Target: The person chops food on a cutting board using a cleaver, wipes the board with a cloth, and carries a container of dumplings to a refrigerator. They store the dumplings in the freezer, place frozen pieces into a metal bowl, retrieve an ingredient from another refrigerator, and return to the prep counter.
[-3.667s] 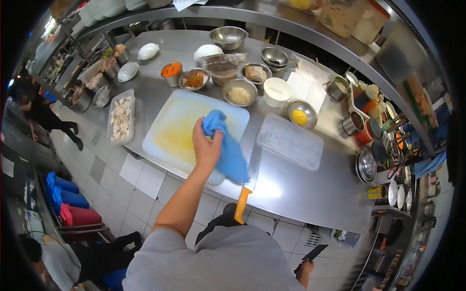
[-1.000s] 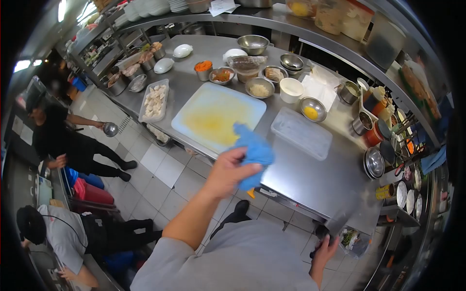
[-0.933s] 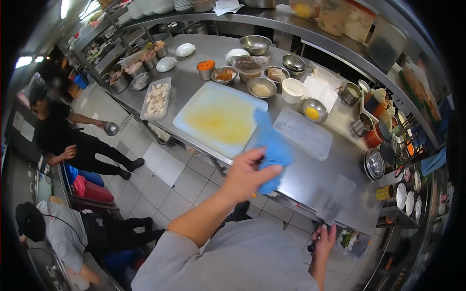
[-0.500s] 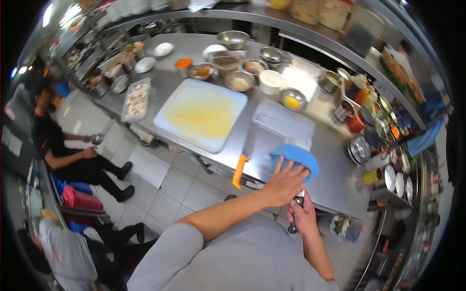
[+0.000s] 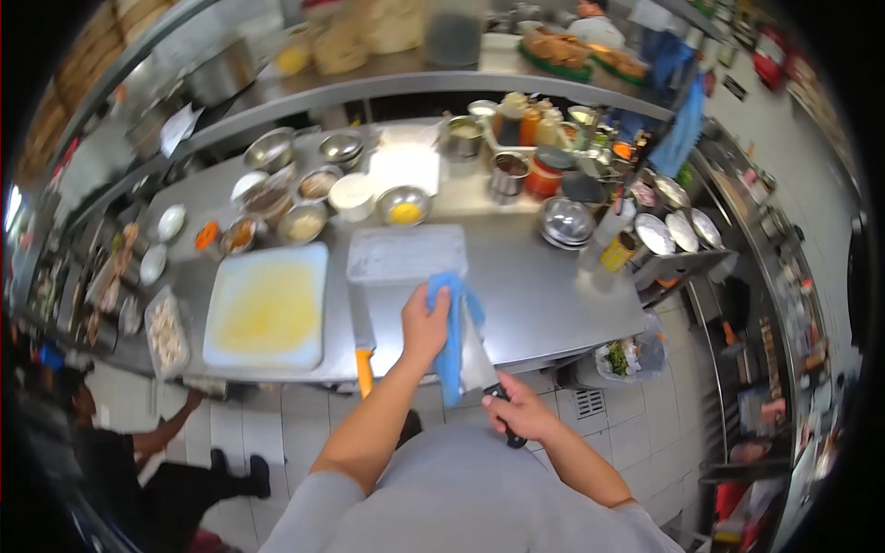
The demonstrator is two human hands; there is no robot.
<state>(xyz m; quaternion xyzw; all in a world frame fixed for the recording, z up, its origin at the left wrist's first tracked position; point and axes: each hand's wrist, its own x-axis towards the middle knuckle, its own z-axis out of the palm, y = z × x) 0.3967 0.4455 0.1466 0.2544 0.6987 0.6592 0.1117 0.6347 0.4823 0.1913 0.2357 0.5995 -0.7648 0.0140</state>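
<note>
My left hand [image 5: 426, 323] is closed on a blue cloth [image 5: 449, 346], which hangs over the near part of the steel table, against the blade of a knife [image 5: 476, 361]. My right hand [image 5: 522, 409] grips that knife by its black handle, with the blade pointing up and away from me. Left of my left hand, a second knife with an orange handle [image 5: 364, 370] lies at the table's front edge. A lidded clear container [image 5: 407, 253] sits just beyond the cloth, and a stained white cutting board [image 5: 266, 307] lies to the left.
Along the table's back stand a bowl with yolk [image 5: 404, 213], a white tub [image 5: 352, 196] and several other bowls. A container of pale pieces [image 5: 167, 337] is at the left. Stacked bowls [image 5: 565, 223] stand at the right. A co-worker [image 5: 120, 461] is at the lower left.
The view has turned to the right. The cloth has moved from the cutting board's side to the black-handled knife, which has come up in my right hand over the table's edge.
</note>
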